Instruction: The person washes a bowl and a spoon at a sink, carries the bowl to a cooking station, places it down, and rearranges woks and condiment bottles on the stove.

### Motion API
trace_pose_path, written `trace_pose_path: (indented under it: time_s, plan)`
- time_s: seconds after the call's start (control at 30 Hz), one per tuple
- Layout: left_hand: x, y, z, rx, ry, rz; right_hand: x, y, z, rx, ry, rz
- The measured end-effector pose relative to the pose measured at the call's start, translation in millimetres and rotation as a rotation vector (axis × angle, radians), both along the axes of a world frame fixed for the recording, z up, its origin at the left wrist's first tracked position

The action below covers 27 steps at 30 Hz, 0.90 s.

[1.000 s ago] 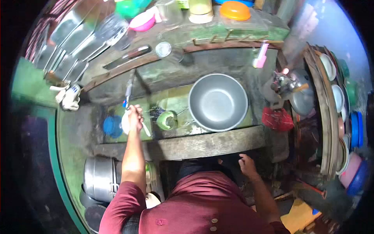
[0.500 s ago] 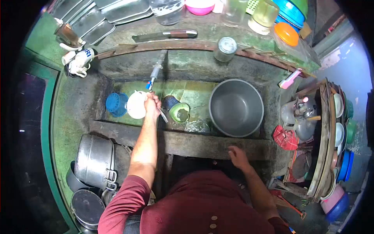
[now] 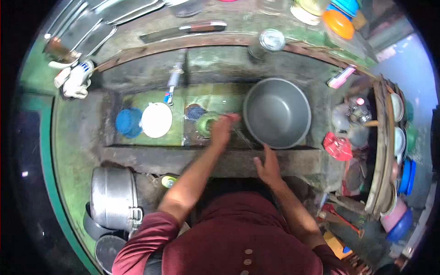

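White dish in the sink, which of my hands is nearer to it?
Left. Your left hand is right of the white dish, by the green bowl; your right hand is farther right, at the gray basin's near rim.

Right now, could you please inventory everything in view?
basin: one, grey, sink right
green bowl: one, green, mid-sink
round item: one, white, sink left
blue container: one, blue, sink far left
tap: one, grey-blue, sink's back wall
knife: one, dark, back ledge
jar: one, clear, back ledge
mugs: several, white, left wall
trays: several, silver, upper left
large pot: one, silver, lower left
orange bowl: one, orange, upper right
red item: one, red, right of sink
dish rack: one, brown, far right
other clutter: uncounted, mixed, ledge and floor
left hand: one, bare, blurred, at green bowl
right hand: one, bare, near basin
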<state>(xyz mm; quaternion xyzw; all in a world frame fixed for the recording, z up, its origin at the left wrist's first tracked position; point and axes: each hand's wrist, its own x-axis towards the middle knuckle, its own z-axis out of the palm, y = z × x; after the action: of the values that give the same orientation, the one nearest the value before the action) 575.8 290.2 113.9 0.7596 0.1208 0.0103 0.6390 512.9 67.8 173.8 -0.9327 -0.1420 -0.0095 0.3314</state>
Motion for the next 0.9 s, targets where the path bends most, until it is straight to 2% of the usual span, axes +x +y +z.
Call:
trace_pose_path:
  time_s: [0.03,0.07,0.1,0.13,0.2,0.27,0.3,0.33,0.37,0.4,0.43,0.47,0.5,0.57,0.7,0.73,0.77,0.83,0.87,0.9]
  plan:
    - [-9.1,-36.1,19.6,-0.384,0.061,0.065,1.0,1.8,-4.8,0.021,0.009,0.026]
    - [-14.1,-60.5,-11.8,-0.355,0.130,-0.041,4.1,-1.5,-10.8,0.049,0.301,0.008]
    - [-20.4,-79.4,15.5,-0.265,0.146,-0.137,7.2,-9.2,-17.1,0.069,0.590,-0.017]
    - [-24.4,-88.7,12.8,-0.260,0.147,-0.132,5.8,-19.6,-24.4,0.073,0.592,-0.011]
    - [-29.6,-97.6,-3.2,-0.010,0.077,-0.359,-1.5,-42.8,-39.5,-0.009,0.361,0.025]
    - [-22.8,-59.6,-57.8,0.423,-0.127,-0.264,-2.3,-82.2,-37.6,-0.081,0.539,-0.036]
    - [-26.0,-31.5,-46.0,0.411,0.007,-0.019,-10.4,-117.4,-68.8,-0.109,0.519,-0.084]
    - [-18.7,-1.4,-47.0,0.277,0.230,0.190,-20.1,-154.7,-100.3,-0.139,0.494,-0.135]
    - [-24.8,28.1,-67.1,0.505,0.098,0.380,-21.5,-182.9,-102.5,-0.257,0.472,-0.139]
    - [-33.3,72.2,-135.8,0.687,0.086,0.437,-22.6,-197.6,-100.3,-0.376,0.450,-0.136]
    - [-33.7,100.9,-164.5,0.590,0.433,0.434,-21.9,-201.1,-91.4,-0.379,0.452,-0.136]
    - [-23.8,108.2,-130.6,0.172,0.733,0.418,-17.2,-202.2,-75.0,-0.399,0.519,-0.294]
    - [-19.3,111.2,-124.8,0.128,0.761,0.405,-11.7,-201.6,-65.8,-0.419,0.581,-0.454]
    - [-10.4,123.8,-131.7,-0.102,1.034,0.190,-8.3,-211.4,-76.7,-0.421,0.502,-0.488]
    - [-12.5,133.4,-167.6,-0.067,0.951,0.250,-10.5,-241.6,-122.5,-0.404,0.320,-0.563]
    - [-11.6,132.2,-147.6,-0.053,0.916,0.286,-10.3,-247.5,-129.1,-0.486,0.336,-0.583]
    - [-12.4,139.2,-145.2,-0.063,0.917,0.296,-5.1,-240.6,-121.3,-0.492,0.332,-0.571]
    - [-10.5,163.0,-139.6,0.002,0.807,0.357,5.9,-210.7,-89.7,-0.767,0.406,-0.779]
    - [-8.6,168.9,-108.2,-0.016,0.766,0.353,17.9,-189.0,-62.4,-0.832,0.458,-0.735]
    - [-8.6,175.7,-91.9,-0.016,0.763,0.376,28.0,-162.0,-39.4,-0.868,0.345,-0.694]
